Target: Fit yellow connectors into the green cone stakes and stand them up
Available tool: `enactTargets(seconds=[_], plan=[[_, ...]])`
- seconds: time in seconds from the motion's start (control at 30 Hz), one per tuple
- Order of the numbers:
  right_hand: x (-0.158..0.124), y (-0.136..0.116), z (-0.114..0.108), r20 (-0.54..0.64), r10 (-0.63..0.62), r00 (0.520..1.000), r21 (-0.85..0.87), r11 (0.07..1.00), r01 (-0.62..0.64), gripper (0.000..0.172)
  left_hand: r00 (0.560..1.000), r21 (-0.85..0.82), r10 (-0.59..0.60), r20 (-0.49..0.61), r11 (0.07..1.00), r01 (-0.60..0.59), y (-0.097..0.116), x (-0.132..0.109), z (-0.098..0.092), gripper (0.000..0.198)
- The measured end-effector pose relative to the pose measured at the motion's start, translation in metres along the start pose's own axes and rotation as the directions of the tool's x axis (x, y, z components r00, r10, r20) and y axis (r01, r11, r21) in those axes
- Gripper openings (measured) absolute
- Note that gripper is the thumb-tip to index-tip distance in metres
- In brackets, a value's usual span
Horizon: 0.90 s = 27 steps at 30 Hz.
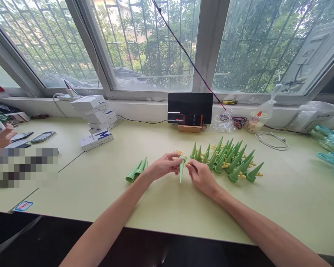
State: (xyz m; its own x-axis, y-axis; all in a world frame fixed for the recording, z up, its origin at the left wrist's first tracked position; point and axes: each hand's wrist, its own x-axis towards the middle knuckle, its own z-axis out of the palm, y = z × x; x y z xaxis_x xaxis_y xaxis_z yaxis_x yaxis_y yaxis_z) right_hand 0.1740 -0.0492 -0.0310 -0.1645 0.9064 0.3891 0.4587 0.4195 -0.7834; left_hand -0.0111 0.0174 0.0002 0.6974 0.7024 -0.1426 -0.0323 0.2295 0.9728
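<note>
My left hand (164, 165) pinches the wide top of a green plastic cone (181, 170) that points down toward the table. My right hand (200, 175) is closed beside it, its fingertips at a small yellow piece (188, 164) by the cone's top. Just behind and right of my hands lies a heap of several green cones mixed with small yellow parts (231, 161). A small bundle of green cones (136, 171) lies flat to the left of my left hand.
The pale green table (167, 207) runs to a window sill. A dark tablet with a phone on a wooden stand (189, 109) sits behind. White boxes (96, 116) stack at left; another person's hand (0, 138) is far left. White cable (271, 141) and teal items (330, 148) lie right.
</note>
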Motion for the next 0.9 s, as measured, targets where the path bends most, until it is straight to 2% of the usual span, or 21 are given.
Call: enactTargets(seconds=[0.37,0.6,0.73,0.9], plan=[[0.0001,0.0037,0.0015,0.039,0.127,0.991,0.066,0.989,-0.13,0.032,0.998,0.145,0.066,0.007,0.987,-0.067,-0.0003,0.0003,0.0027,0.038],[0.0017,0.0002,0.0008,0.096,0.191,0.977,0.228,0.951,-0.209,0.036,0.983,0.285,0.179,0.042,0.941,-0.183,-0.0026,0.0005,0.0008,0.035],[0.0032,-0.0014,0.0004,0.176,0.236,0.956,0.394,0.873,-0.288,0.036,0.977,0.372,0.208,0.055,0.904,-0.213,-0.0001,-0.0006,0.0018,0.031],[0.0042,-0.0033,-0.0011,0.286,0.294,0.912,0.579,0.705,-0.409,0.04,0.971,0.427,0.232,0.062,0.873,-0.236,0.002,-0.0018,0.0039,0.028]])
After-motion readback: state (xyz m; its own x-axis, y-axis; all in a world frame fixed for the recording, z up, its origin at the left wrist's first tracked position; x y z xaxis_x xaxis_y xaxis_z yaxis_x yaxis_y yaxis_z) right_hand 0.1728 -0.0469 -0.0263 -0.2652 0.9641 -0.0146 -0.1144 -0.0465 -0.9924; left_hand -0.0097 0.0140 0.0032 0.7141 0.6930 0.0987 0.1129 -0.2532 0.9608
